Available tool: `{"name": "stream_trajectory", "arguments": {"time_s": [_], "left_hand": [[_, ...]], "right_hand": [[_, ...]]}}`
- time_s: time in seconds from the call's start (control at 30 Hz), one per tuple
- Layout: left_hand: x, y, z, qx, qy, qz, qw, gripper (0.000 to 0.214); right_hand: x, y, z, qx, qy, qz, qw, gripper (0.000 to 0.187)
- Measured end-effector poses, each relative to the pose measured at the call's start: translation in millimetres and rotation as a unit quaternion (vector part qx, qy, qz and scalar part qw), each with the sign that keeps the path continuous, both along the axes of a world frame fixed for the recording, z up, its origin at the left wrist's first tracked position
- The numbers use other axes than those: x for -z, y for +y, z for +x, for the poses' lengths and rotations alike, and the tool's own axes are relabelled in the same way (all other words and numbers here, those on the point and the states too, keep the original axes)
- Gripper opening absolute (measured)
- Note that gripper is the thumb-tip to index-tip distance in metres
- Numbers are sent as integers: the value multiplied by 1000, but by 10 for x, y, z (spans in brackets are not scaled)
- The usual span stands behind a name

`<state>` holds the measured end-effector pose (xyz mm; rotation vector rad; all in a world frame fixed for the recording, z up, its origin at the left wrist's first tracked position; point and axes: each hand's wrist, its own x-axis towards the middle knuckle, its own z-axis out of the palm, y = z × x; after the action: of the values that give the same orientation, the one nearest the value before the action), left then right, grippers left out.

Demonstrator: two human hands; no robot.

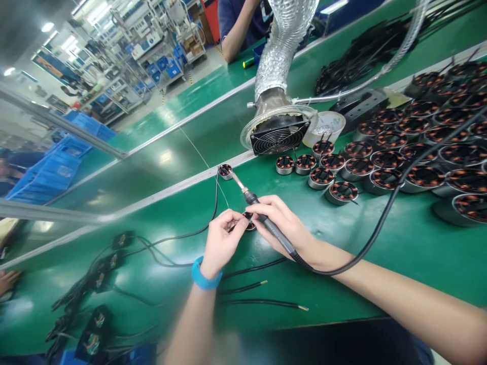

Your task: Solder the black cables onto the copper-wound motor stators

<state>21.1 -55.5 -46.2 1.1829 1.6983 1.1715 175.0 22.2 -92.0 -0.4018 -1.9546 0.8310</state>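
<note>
- Gripping of the soldering iron (279, 235) is done by the right hand (292, 223), its fingers wrapped around the handle, below the fan (280, 139); the metal tip is pointed towards a corded ring (225, 172), left of the fan, though contact cannot be confirmed.
- The left hand (223, 241) is bent in at a partly hidden ring (249, 215), below and left of the fan; whether its fingers are clamped on that ring or on a wire cannot be told.
- Done, as far as can be judged: a black cord (216, 197) seems to be joined to the corded ring.
- Remaining, by the same judgement: many wound rings (357, 168) are stood on the surface (384, 243) right of the fan, and cut cables (262, 302) with stripped ends are laid farther below it, apparently unjoined.
</note>
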Motion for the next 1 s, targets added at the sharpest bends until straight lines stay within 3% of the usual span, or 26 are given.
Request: {"name": "stream_trajectory", "arguments": {"time_s": [0.17,0.47,0.8,1.0], "left_hand": [[40,17,47,-36,-55,-8,998,21],[77,18,50,-66,-55,-9,996,21],[79,28,65,-73,-60,-14,995,23],[94,27,68,-74,-57,-14,996,22]], "right_hand": [[38,10,17,-5,-6,27,1000,42],[-284,49,227,154,76,-7,985,11],[-254,19,280,79,126,8,989,13],[-290,19,275,78,139,19,987,13]]}}
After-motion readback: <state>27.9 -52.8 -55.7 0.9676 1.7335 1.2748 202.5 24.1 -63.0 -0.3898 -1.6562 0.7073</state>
